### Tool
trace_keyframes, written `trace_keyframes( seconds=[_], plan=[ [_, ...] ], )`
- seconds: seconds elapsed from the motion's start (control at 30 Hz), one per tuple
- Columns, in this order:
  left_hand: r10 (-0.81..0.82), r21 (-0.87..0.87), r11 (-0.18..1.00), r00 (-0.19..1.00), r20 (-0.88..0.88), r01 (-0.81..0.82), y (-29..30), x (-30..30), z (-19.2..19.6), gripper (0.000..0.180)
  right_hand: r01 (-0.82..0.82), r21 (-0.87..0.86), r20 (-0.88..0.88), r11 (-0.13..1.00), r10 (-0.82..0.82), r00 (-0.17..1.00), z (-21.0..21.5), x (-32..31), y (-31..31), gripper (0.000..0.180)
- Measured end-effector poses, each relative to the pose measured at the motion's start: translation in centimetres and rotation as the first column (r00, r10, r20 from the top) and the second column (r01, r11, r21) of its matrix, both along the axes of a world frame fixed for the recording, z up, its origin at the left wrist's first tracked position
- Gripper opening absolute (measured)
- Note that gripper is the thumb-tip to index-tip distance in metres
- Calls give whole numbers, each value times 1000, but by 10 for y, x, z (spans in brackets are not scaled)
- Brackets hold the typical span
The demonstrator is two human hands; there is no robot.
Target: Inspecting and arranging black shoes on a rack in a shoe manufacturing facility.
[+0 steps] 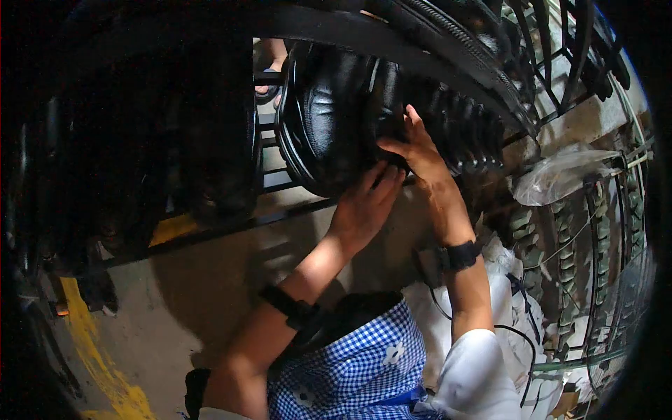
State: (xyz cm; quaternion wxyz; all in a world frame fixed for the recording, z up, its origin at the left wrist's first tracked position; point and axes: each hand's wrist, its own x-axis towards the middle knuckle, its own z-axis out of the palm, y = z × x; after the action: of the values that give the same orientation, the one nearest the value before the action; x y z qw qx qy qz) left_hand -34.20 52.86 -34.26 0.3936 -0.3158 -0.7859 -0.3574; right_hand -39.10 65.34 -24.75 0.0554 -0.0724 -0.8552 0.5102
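A row of shiny black leather boots (324, 119) stands on a dark slatted rack in front of me. My left hand (366, 208) reaches up to the near edge of one boot, its fingers bent and drawn together. What lies between those fingertips is lost in the dark. Just to the right, my right hand (424, 152) rests against a black boot (386, 94), thumb stretched to the left and a finger pointing up. Both hands are close together, and each wrist wears a black band.
More dark footwear (210, 154) fills the shadowed left side. A black rack rail (280, 215) runs between me and the boots. A clear plastic bag (563, 175) hangs at right above white bundles (500, 273). Yellow floor paint (98, 350) shows lower left. Another person's foot (266, 89) stands beyond the rack.
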Motion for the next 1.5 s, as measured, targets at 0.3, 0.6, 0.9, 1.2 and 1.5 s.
trace_keyframes(
  seconds=[0.3, 0.6, 0.9, 1.2, 1.5],
  plan=[
    [-66, 70, 996, 997, 38, 63, 9, -1, -6, 48, 17, 32, 19, 999, -17, 1000, -2, -5, -4, 106],
    [-13, -50, 999, 1000, 14, 13, 3, 2, -2, 48, -60, -23, 22, 998, 60, 998, -10, 10, 23, 109],
    [39, -72, 997, 999, -3, -40, 2, 3, -3, 48, -46, -36, -11, 998, 46, 999, -9, 23, 17, 110],
    [5, -46, 999, 1000, -1, -5, 1, 0, -12, 51, -90, 62, -149, 994, 99, 984, -16, -2, 5, 107],
    [19, -43, 999, 1000, -7, -19, 10, -2, -14, 52, -64, 132, -182, 989, 87, 979, -21, -14, 5, 107]
  ],
)
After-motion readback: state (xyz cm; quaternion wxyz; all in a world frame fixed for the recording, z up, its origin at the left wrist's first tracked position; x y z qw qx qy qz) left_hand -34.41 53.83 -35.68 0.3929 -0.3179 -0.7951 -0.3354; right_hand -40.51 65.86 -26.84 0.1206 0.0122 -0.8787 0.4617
